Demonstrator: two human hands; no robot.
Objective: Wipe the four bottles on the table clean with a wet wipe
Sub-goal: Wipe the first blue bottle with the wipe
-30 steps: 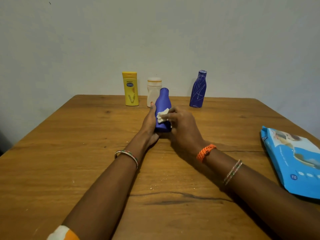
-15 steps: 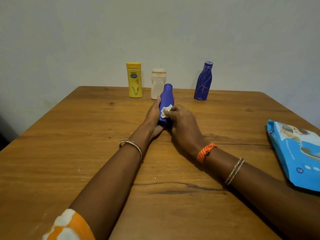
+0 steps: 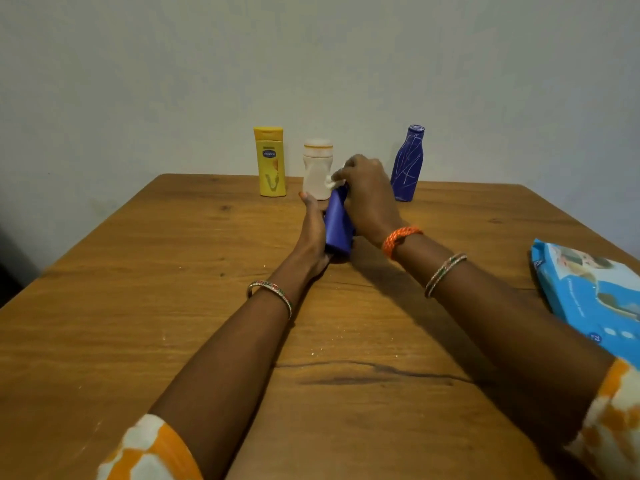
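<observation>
A plain blue bottle [image 3: 337, 225] stands tilted on the wooden table [image 3: 138, 306], and my left hand [image 3: 313, 230] grips its left side. My right hand [image 3: 369, 194] covers the bottle's top and pinches a crumpled white wet wipe [image 3: 333, 181] against it. Along the table's far edge stand a yellow lotion bottle [image 3: 270, 161], a white bottle [image 3: 317, 171] and a blue bottle with white line patterns [image 3: 408, 164].
A light blue pack of wet wipes [image 3: 588, 296] lies at the table's right edge. A pale wall rises right behind the far row of bottles. A dark crack [image 3: 374, 372] runs across the tabletop between my forearms.
My right hand has slid with the wipe from the middle of the blue bottle up to its top. The left hand keeps its hold.
</observation>
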